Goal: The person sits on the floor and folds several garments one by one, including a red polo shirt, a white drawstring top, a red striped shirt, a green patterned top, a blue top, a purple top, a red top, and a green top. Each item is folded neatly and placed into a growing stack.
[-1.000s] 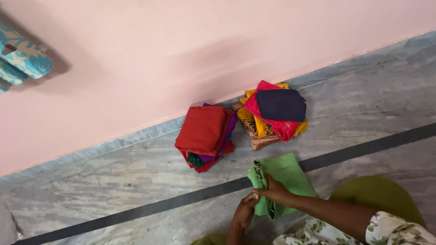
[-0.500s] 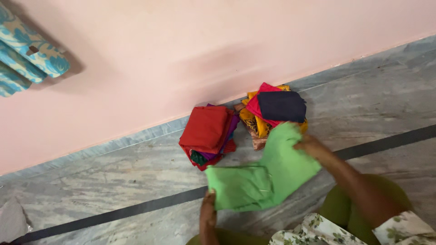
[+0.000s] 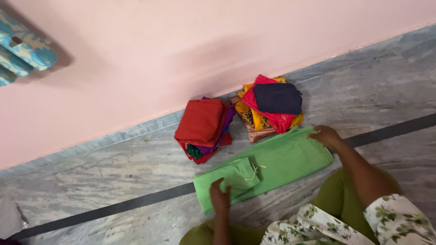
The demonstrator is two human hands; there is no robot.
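- Our left hand [image 3: 220,196] lay flat on the near-left end of the green cloth [image 3: 277,161], fingers together and stretched out, pressing down rather than gripping anything.
- Our right hand [image 3: 325,135] rested on the far-right corner of the same cloth, fingers loosely curled over the edge (whether they pinched the hem or only held it down, we could not tell).
- The cloth lay spread as a long strip on the floor [image 3: 113,181], slanting across the dark stripe [image 3: 136,206], with a smaller folded flap and a thin tie [image 3: 256,167] sitting on its left half.
- To do this well, we judged the two hands should pull gently apart along the strip so it lay taut and flat, then smooth from the middle outward; the flap and tie would want tucking in square first, so that they made no lump.
- Just beyond the cloth stood two stacks of folded pieces against the pink wall [image 3: 181,45]: a red-topped pile [image 3: 202,122] on the left, and a pile [image 3: 270,106] with a dark navy piece on top of pink and yellow ones on the right, its near edge just beside our right hand.
- A blue patterned cushion [image 3: 22,52] showed at the upper left, well apart from it all.
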